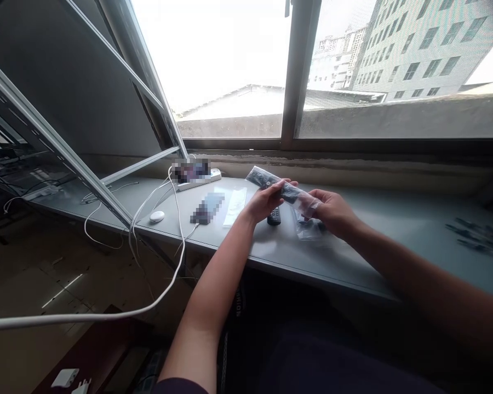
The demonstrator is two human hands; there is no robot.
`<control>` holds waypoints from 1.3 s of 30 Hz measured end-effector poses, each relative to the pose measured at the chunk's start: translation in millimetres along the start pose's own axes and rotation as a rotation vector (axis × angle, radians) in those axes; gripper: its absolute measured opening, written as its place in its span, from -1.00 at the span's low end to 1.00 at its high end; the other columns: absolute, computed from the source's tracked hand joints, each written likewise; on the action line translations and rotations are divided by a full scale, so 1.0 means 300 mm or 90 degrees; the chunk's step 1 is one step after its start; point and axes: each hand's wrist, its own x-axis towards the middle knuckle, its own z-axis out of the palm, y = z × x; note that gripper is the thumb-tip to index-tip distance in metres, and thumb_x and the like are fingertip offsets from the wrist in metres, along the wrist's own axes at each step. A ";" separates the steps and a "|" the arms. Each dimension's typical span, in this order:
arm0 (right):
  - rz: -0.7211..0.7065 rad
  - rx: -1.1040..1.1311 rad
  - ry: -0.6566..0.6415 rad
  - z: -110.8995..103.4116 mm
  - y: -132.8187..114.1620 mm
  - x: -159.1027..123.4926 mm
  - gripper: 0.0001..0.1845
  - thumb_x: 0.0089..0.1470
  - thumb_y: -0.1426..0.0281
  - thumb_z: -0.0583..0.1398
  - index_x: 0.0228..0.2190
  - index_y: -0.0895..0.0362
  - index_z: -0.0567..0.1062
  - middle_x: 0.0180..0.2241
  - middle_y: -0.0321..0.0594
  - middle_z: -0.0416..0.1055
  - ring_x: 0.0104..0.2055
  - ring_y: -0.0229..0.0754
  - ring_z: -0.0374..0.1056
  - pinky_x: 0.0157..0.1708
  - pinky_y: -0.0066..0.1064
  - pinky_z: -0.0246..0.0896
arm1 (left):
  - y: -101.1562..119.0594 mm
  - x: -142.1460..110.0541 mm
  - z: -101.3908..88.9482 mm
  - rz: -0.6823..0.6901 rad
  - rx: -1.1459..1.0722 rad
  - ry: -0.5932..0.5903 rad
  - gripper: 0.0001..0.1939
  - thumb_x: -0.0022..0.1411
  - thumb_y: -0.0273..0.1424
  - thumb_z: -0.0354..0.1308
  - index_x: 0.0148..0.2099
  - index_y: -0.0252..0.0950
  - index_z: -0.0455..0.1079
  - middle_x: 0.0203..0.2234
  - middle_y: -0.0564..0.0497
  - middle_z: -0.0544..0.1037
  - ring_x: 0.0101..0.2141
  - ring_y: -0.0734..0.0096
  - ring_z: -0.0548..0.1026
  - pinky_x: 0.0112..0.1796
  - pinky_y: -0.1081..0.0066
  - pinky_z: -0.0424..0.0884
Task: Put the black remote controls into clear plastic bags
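Both hands meet above the grey tabletop (373,230) by the window, with a dark remote (271,183) in a clear plastic bag (308,210) held between them. The left hand (265,201) grips the remote around its middle, thumb on top and fingers (285,183) curled over it, so that the far end juts up and to the left, clear of the tabletop. The right hand (331,210) has its fingers closed on the near end of the bag, where loose plastic bunches and hangs down to the tabletop; one hand seems to steady the remote while the other works on the bag's mouth, though which way the remote is going cannot be told. A second remote (274,216) lies flat on the tabletop just under the left hand, within easy reach. To the left lie a white strip (235,205), a blurred flat thing (207,208) with a cable plugged in, a small white puck (156,216) and a power strip (199,179) against the wall, with white cables (176,241) trailing off the edge. More dark pieces (479,236) lie far to the right. No brand or writing is legible on any of the things on the tabletop.
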 end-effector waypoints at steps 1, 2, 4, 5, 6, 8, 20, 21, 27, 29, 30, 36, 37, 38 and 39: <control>0.004 -0.004 0.009 -0.001 0.000 0.003 -0.49 0.07 -0.05 0.60 -0.36 0.10 0.64 -0.47 -0.18 0.56 -0.45 -0.16 0.43 -0.40 -0.32 0.47 | 0.001 0.003 -0.003 0.004 -0.002 0.006 -0.78 0.52 -0.37 0.37 0.10 -0.34 0.72 0.19 -0.21 0.73 -0.21 0.49 0.67 -0.36 0.63 0.57; 0.008 -0.004 0.020 -0.002 0.000 0.006 -0.53 0.08 0.00 0.60 -0.37 0.10 0.64 -0.48 -0.19 0.55 -0.45 -0.17 0.43 -0.39 -0.32 0.49 | 0.001 0.007 -0.006 0.007 -0.008 0.023 -0.78 0.51 -0.36 0.39 0.11 -0.32 0.72 0.17 -0.20 0.74 -0.24 0.51 0.66 -0.37 0.63 0.56; 0.012 0.007 0.036 -0.005 0.001 0.012 -0.63 0.11 0.12 0.59 -0.34 0.10 0.64 -0.48 -0.20 0.55 -0.46 -0.18 0.44 -0.37 -0.32 0.53 | 0.002 0.018 -0.015 0.018 -0.040 0.085 -0.77 0.47 -0.37 0.42 0.12 -0.29 0.72 0.11 -0.16 0.75 -0.30 0.55 0.62 -0.38 0.63 0.54; 0.014 0.018 0.041 -0.007 0.001 0.015 -0.66 0.11 0.17 0.58 -0.34 0.10 0.64 -0.47 -0.20 0.56 -0.46 -0.18 0.44 -0.37 -0.32 0.55 | 0.002 0.025 -0.020 0.028 -0.063 0.127 -0.76 0.45 -0.39 0.44 0.12 -0.28 0.71 0.07 -0.13 0.76 -0.33 0.57 0.60 -0.38 0.63 0.54; 0.015 0.027 0.043 -0.010 0.002 0.018 -0.70 0.12 0.21 0.57 -0.33 0.11 0.65 -0.46 -0.19 0.57 -0.46 -0.19 0.45 -0.36 -0.32 0.56 | 0.002 0.032 -0.025 0.040 -0.087 0.168 -0.75 0.44 -0.42 0.44 0.12 -0.28 0.71 0.02 -0.11 0.76 -0.34 0.58 0.60 -0.37 0.63 0.53; 0.009 0.038 0.041 -0.015 0.005 0.021 -0.72 0.11 0.24 0.56 -0.31 0.12 0.65 -0.42 -0.17 0.60 -0.45 -0.19 0.47 -0.36 -0.33 0.57 | 0.001 0.047 -0.036 0.068 -0.124 0.239 -0.75 0.42 -0.48 0.41 0.12 -0.29 0.69 -0.06 -0.09 0.76 -0.35 0.59 0.59 -0.38 0.63 0.51; 0.015 0.160 0.044 -0.040 0.033 0.060 -0.52 0.48 -0.06 0.23 0.00 0.06 0.69 -0.14 0.00 0.68 -0.16 0.06 0.64 -0.34 -0.21 0.62 | 0.006 0.051 -0.053 0.159 -0.093 0.359 -0.58 0.32 -0.54 0.30 0.20 -0.30 0.62 -0.06 -0.10 0.79 -0.25 0.47 0.64 -0.29 0.54 0.43; 0.029 0.146 0.040 -0.039 0.035 0.061 -0.50 0.47 -0.07 0.25 0.06 0.06 0.68 -0.13 0.00 0.69 -0.15 0.06 0.65 -0.34 -0.22 0.62 | 0.003 0.047 -0.040 0.134 -0.070 0.311 -0.59 0.32 -0.53 0.33 0.20 -0.30 0.61 -0.03 -0.12 0.79 -0.24 0.46 0.65 -0.27 0.53 0.45; 0.001 0.014 -0.111 -0.025 0.026 0.021 -0.03 0.15 0.07 0.59 0.49 -0.09 0.51 -0.22 -0.24 0.71 -0.30 -0.11 0.57 -0.30 -0.30 0.59 | -0.027 0.026 0.006 0.003 0.005 0.203 -0.15 0.21 -0.49 0.60 0.49 -0.16 0.45 -0.10 -0.08 0.75 -0.31 0.42 0.63 -0.32 0.50 0.47; -0.012 0.001 -0.147 -0.020 0.015 0.009 -0.07 0.14 0.06 0.58 0.46 -0.10 0.55 -0.23 -0.25 0.71 -0.30 -0.12 0.55 -0.32 -0.30 0.57 | -0.031 0.023 0.005 0.004 0.007 0.210 0.01 0.19 -0.50 0.63 0.59 -0.13 0.35 -0.20 -0.01 0.70 -0.39 0.48 0.57 -0.38 0.53 0.42; -0.018 -0.003 -0.154 -0.018 0.010 0.005 -0.13 0.14 0.05 0.57 0.42 -0.09 0.60 -0.20 -0.23 0.72 -0.27 -0.11 0.56 -0.32 -0.31 0.56 | -0.032 0.022 0.004 0.008 0.008 0.205 0.04 0.19 -0.50 0.63 0.62 -0.13 0.32 -0.23 0.00 0.69 -0.42 0.51 0.54 -0.40 0.54 0.40; -0.049 -0.085 -0.179 -0.015 -0.013 -0.005 -0.41 0.14 -0.06 0.52 0.09 -0.01 0.82 -0.21 -0.20 0.69 -0.37 -0.19 0.44 -0.41 -0.37 0.44 | -0.027 0.025 0.001 0.003 0.017 0.192 -0.09 0.22 -0.43 0.63 0.54 -0.10 0.42 -0.03 -0.11 0.73 -0.24 0.39 0.67 -0.29 0.51 0.53; -0.053 -0.097 -0.174 -0.016 -0.012 -0.004 -0.40 0.14 -0.08 0.51 0.08 0.00 0.82 -0.27 -0.22 0.67 -0.42 -0.21 0.39 -0.42 -0.36 0.40 | -0.025 0.028 0.000 0.009 0.017 0.201 -0.16 0.25 -0.41 0.61 0.51 -0.10 0.45 0.05 -0.14 0.73 -0.16 0.33 0.70 -0.27 0.49 0.55; -0.060 -0.109 -0.160 -0.019 -0.010 -0.003 -0.38 0.15 -0.11 0.50 0.08 0.00 0.82 -0.30 -0.22 0.65 -0.45 -0.22 0.36 -0.42 -0.36 0.38 | -0.023 0.031 -0.002 0.020 0.019 0.211 -0.24 0.29 -0.38 0.58 0.47 -0.10 0.47 0.14 -0.16 0.71 -0.06 0.27 0.72 -0.25 0.49 0.56; -0.071 -0.123 -0.140 -0.021 -0.006 -0.001 -0.38 0.17 -0.12 0.49 0.08 0.00 0.82 -0.31 -0.22 0.65 -0.44 -0.21 0.37 -0.41 -0.34 0.37 | -0.020 0.034 -0.006 0.035 0.025 0.220 -0.33 0.33 -0.36 0.54 0.42 -0.10 0.50 0.23 -0.17 0.68 0.04 0.21 0.72 -0.25 0.48 0.56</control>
